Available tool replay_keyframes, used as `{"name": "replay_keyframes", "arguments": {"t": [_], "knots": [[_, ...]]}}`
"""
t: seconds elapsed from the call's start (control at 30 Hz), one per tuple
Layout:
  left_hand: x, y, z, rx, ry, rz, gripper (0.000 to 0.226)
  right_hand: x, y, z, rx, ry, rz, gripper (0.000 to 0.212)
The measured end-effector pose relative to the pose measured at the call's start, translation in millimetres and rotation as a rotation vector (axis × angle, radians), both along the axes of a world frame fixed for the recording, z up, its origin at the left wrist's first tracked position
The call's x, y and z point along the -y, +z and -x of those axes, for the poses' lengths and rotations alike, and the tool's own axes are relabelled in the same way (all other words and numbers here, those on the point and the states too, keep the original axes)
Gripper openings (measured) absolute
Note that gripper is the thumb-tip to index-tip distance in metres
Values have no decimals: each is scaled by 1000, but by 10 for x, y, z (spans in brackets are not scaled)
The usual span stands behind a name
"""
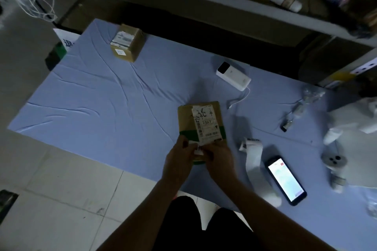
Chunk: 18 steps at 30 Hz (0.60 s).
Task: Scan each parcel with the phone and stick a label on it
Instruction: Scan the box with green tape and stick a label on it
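I'm watching both hands meet at the near edge of the parcel (201,120), which lies flat on the blue sheet (91,96). The fingers of the left hand (179,157) and right hand (219,157) pinch a small white label (196,147), likely peeling it for sticking. The phone (285,179) lies lit, right of the parcel, set aside to free both hands.

Your left hand (179,161) and your right hand (219,160) meet at the near end of a flat brown cardboard parcel with a green stripe (187,118). Both pinch a small white paper label (197,150) there. The parcel lies on a wrinkly blue cloth (102,98). To your right, a black phone with a lit screen (285,180) lies flat beside a curly white paper strip (254,155).
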State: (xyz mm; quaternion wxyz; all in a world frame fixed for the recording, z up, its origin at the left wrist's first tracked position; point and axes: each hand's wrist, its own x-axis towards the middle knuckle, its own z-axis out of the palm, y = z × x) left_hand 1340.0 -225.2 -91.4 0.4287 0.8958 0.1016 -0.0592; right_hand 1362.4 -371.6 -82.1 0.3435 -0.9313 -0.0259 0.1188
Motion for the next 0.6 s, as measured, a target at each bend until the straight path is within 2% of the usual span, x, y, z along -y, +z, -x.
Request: {"name": "replay_keyframes", "arguments": {"t": [0.03,0.1,0.17,0.2,0.27,0.33,0.43,0.6], "knots": [[-18,-30,15,7,59,47,13,19,-11,3,23,25,23,15],[-85,-72,61,52,133,5,17,47,-28,11,44,27,69,14],[-115,-119,79,87,204,12,22,78,-1,-5,48,-68,91,12],[-120,-119,67,68,273,84,23,118,15,-33,72,-137,119,16],[-121,-117,31,2,463,294,27,213,40,-124,80,-229,185,37],[-132,-82,-38,-104,543,479,33,278,67,-235,-62,-262,74,58],[-147,66,-63,-207,434,602,25,238,93,-375,-185,-176,-168,42],[-562,237,94,-131,475,563,31,-258,164,-470,-171,-61,-184,38]]}}
